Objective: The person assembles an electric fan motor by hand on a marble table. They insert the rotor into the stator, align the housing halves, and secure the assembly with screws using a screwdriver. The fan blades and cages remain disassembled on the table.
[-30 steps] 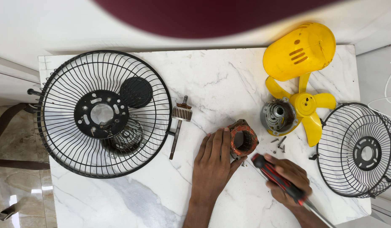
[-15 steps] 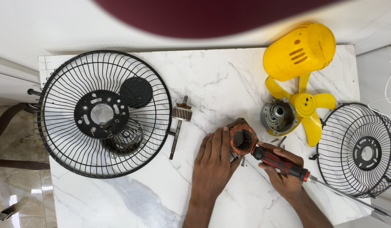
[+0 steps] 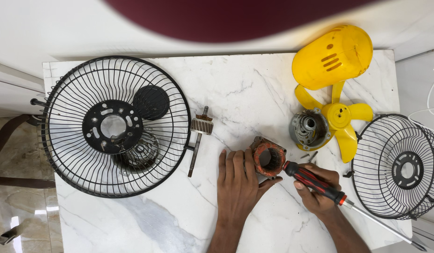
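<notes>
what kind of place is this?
Likely a home or small repair spot, not a factory: a marble-topped table, polished floor tiles, and a dismantled fan, with grille and yellow blade spread out.

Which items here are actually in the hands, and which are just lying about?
In hand:
left hand on the copper stator
right hand holding the screwdriver

Lying about:
large grille
rotor shaft
yellow cover
yellow blade
motor housing
small grille

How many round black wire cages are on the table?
2. The big black wire fan guard lies on the table's left side; the smaller black wire fan guard hangs over its right edge, beside the yellow blades.
</notes>
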